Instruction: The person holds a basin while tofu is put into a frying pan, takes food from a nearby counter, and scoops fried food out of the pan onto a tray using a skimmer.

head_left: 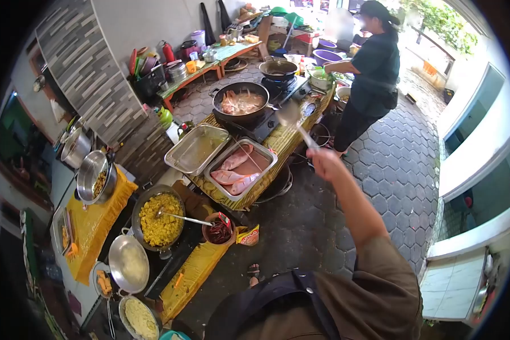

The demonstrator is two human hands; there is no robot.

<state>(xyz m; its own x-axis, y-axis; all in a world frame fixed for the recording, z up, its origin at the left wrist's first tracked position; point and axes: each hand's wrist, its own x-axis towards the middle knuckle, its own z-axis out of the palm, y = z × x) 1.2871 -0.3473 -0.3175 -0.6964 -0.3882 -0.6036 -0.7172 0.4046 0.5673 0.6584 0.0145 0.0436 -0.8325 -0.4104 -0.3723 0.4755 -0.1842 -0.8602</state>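
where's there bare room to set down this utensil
Two patches: the striped table edge beside the stove, right of the fish tray; and the yellow bench cover below the bowl of dark red pieces. It is crowded around the pan of yellow food, with a metal pan tight beside it.

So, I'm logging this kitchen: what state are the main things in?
Right hand: closed around the ladle
Ladle: raised, blurred
Front wok: uncovered, food inside
Back wok: uncovered, blue glow beneath
Fish: lying in a metal tray
Yellow food: in a pan, spoon resting in it
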